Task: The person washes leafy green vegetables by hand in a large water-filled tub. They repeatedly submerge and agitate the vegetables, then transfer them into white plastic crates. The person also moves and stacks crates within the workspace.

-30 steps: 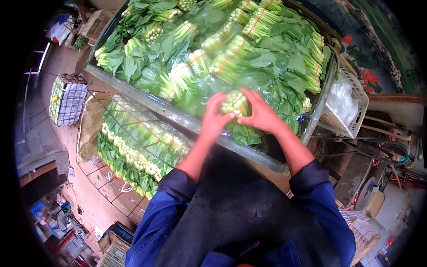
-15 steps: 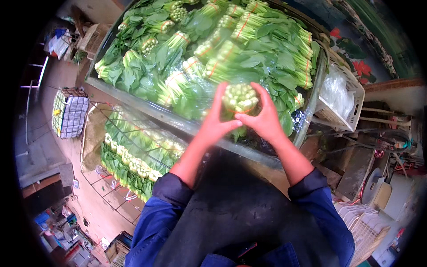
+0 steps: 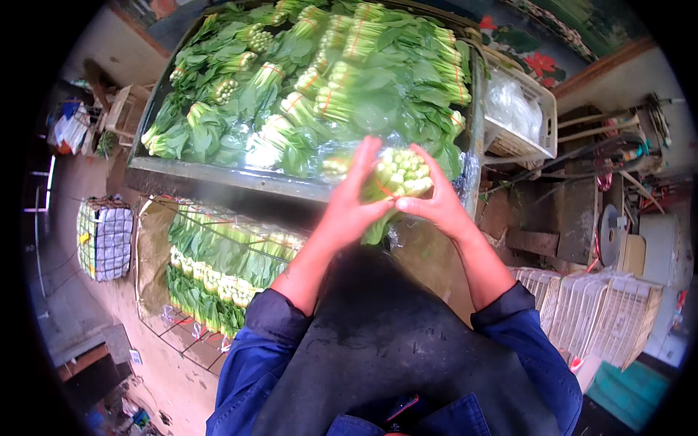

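Observation:
Between my two hands is a bunch of leafy greens (image 3: 401, 174), its pale cut stem ends facing up and an orange-red band round it. My left hand (image 3: 356, 195) wraps its left side, and my right hand (image 3: 438, 202) grips the right side, thumbs close together at the front. Green leaves hang below my thumbs. The bunch is over the near rim of a large water-filled tub (image 3: 240, 179). Many more banded bunches (image 3: 363, 38) lie in rows in that tub, some under water.
To the left below the tub stands a wire-framed crate (image 3: 145, 261) packed with rows of greens (image 3: 211, 276). A white plastic basket (image 3: 542, 127) holding clear plastic bags is at the tub's right. Stacked pale crates (image 3: 600, 312) stand lower right; a caged white block (image 3: 105, 238) is far left.
My hands have drawn the bunch back toward my body, from over the water to the tub's near rim. The view has turned, so the tub sits higher and further left.

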`<state>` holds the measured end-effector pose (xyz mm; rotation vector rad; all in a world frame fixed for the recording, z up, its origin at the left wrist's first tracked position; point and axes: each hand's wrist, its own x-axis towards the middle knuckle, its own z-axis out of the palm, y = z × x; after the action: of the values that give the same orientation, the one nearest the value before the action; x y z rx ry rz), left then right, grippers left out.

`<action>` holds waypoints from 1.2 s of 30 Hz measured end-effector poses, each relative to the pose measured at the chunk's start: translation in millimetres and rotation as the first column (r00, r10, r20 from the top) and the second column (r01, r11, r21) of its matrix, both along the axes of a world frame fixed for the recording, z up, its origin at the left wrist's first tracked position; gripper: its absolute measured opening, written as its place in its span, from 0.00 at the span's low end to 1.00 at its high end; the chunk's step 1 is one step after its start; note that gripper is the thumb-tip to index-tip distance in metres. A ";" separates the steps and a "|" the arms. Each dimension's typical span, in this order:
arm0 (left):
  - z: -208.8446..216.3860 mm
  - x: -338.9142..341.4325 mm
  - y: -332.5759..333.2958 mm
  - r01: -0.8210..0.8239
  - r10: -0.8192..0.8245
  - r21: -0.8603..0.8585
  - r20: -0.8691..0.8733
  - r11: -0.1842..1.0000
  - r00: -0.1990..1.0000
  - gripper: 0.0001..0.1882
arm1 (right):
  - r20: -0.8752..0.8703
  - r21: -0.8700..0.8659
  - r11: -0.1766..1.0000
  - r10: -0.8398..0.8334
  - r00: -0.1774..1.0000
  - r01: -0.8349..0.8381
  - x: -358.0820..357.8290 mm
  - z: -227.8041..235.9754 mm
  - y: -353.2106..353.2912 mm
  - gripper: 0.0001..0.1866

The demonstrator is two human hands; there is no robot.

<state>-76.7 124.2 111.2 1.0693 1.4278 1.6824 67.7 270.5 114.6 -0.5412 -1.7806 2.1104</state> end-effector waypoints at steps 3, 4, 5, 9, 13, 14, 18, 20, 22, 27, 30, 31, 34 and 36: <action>-10.7 19.9 -17.1 0.082 -0.076 -0.069 0.094 0.994 0.993 0.53 | 0.061 0.003 0.999 -0.033 0.998 0.033 26.2 -2.4 -19.1 0.54; -13.5 24.5 -21.9 0.090 -0.078 -0.091 0.130 0.992 0.988 0.52 | 0.059 -0.021 0.999 -0.033 0.998 0.034 32.7 -5.4 -23.8 0.54; -16.5 29.8 -26.4 0.096 -0.077 -0.112 0.165 0.989 0.983 0.51 | 0.057 -0.044 0.998 -0.031 0.998 0.033 39.1 -9.3 -27.5 0.53; -47.9 47.0 -40.0 0.108 -0.064 -0.216 0.202 0.970 0.977 0.47 | 0.085 -0.062 0.998 0.003 0.996 0.002 61.8 -44.5 -40.4 0.52; -100.5 74.3 -57.8 0.150 -0.081 -0.335 0.212 0.930 0.974 0.49 | 0.210 -0.153 0.988 0.034 0.977 -0.002 84.5 -107.8 -52.3 0.50; -122.8 81.3 -63.8 0.164 -0.093 -0.377 0.200 0.911 0.975 0.50 | 0.240 -0.203 0.979 0.048 0.969 0.001 90.5 -127.2 -55.1 0.50; -234.9 121.8 -88.1 0.155 0.015 -0.523 0.306 0.838 0.952 0.48 | 0.368 -0.433 0.901 0.158 0.916 0.019 123.6 -223.2 -71.6 0.42; -284.7 145.6 -95.3 0.131 0.111 -0.594 0.354 0.794 0.929 0.47 | 0.413 -0.504 0.861 0.170 0.895 0.069 136.5 -252.0 -75.4 0.34; -305.3 151.2 -80.4 0.088 0.137 -0.591 0.324 0.802 0.936 0.41 | 0.431 -0.604 0.793 0.239 0.870 0.081 140.3 -270.7 -67.6 0.30; -260.5 91.4 28.2 -0.045 0.136 -0.741 0.063 0.670 0.989 0.22 | 0.549 -0.624 0.778 0.370 0.749 0.073 111.1 -287.6 5.9 0.35; -286.5 128.7 -8.9 -0.247 0.262 -0.567 -0.056 0.786 0.963 0.15 | 0.472 -0.088 0.994 -0.017 0.881 0.066 106.9 -266.1 -21.5 0.43; -291.2 134.4 -15.2 -0.260 0.268 -0.563 -0.070 0.785 0.961 0.16 | 0.466 -0.131 0.989 0.004 0.885 0.064 109.4 -267.4 -22.5 0.42; -271.9 102.6 6.6 -0.190 0.126 -0.674 -0.143 0.714 0.982 0.20 | 0.576 -0.212 0.970 0.027 0.817 0.118 86.5 -248.6 -6.9 0.39; -251.6 100.6 2.9 -0.077 0.150 -0.694 0.045 0.716 0.988 0.28 | 0.585 -0.226 0.966 0.035 0.811 0.122 83.7 -234.5 -8.3 0.38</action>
<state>23.9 127.0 -140.4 0.4656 1.8666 1.0727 151.4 262.2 -119.9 -1.4275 -1.7464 2.3139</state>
